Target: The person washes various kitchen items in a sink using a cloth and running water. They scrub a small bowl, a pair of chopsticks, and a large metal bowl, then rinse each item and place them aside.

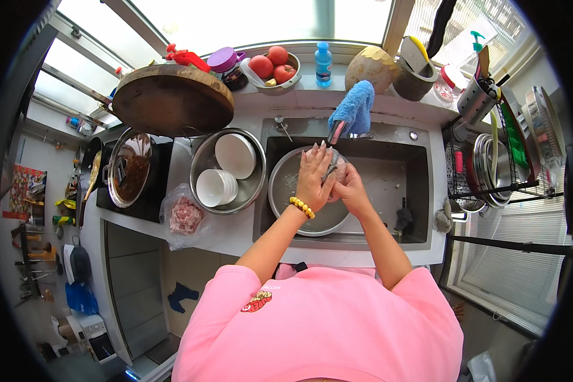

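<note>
Below the tap, both hands meet over a steel basin (279,198) standing in the sink. My left hand (313,175), with a yellow bead bracelet at the wrist, lies with its fingers stretched out against a pale, roundish wet thing (342,167). My right hand (352,191) has its fingers curled round the near right side of this thing. Something greyish shows between the hands; its kind cannot be told. A blue cloth (356,105) covers the tap (336,132) just beyond my fingers.
Left of the sink, a steel bowl (197,149) holds white bowls (235,156). Beside it are bagged raw meat (186,215), a lidded pan (130,169) and a round wooden board (172,102). Tomatoes (261,66) and a blue bottle (323,67) line the sill. A dish rack (484,191) stands right.
</note>
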Motion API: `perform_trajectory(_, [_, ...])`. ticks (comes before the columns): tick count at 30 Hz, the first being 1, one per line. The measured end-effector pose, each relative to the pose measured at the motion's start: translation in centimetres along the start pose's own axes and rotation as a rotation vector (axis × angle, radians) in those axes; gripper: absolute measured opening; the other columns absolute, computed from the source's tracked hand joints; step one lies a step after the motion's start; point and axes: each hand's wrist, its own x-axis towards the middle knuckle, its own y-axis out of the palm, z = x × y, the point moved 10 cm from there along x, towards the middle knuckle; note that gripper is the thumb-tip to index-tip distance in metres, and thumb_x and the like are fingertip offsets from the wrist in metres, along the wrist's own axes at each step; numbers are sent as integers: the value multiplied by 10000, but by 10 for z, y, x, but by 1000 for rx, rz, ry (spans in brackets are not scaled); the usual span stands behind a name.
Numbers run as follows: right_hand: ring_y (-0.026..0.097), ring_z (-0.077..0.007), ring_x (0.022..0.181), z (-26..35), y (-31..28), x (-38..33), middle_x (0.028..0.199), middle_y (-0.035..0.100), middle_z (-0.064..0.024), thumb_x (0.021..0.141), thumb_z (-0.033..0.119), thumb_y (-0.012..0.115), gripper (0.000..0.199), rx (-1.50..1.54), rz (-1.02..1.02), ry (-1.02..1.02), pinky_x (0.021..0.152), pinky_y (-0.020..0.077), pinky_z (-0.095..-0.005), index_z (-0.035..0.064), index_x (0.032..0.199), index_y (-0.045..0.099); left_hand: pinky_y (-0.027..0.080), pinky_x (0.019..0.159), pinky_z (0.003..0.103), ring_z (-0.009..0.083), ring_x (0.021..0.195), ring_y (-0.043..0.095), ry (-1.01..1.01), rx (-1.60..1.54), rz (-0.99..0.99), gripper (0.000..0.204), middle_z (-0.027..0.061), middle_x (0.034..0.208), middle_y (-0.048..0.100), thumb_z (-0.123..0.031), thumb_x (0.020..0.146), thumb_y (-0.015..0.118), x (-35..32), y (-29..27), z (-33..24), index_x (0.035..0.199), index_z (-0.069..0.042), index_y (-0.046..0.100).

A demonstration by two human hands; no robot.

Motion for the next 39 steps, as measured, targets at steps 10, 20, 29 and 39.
perform_trajectory(10, [558,-136,982,6,-2,4,1069,557,-71,736,-28,606,414,157,47,8,859,457,-278,2,1119,448,168,1079,511,320,1285,356,127,125,122,451,143,1335,457,-311,928,363,14,8,-30,1281,-57,482])
perform_trajectory(20, [554,-118,929,2,-13,-1,1040,552,-58,738,-18,582,378,180,-49,13,790,472,-269,18,1096,465,239,1068,485,319,1234,425,130,102,93,381,137,1283,507,-138,850,413,7,14,-36,1190,-22,542])
perform_trajectory(29, [554,-110,914,34,-7,-4,988,568,-64,740,-28,630,329,190,-109,-90,814,458,-255,25,1019,466,444,672,317,218,754,555,-507,-246,-199,336,115,865,577,-297,969,369,-25,25,101,1006,-16,550])
perform_trajectory(39, [561,-137,956,20,10,-10,1023,575,-60,755,8,669,399,189,-125,-102,855,457,-280,30,1100,469,439,560,334,189,627,569,-1272,-879,-481,410,69,818,598,-405,913,439,-97,54,135,934,-18,572])
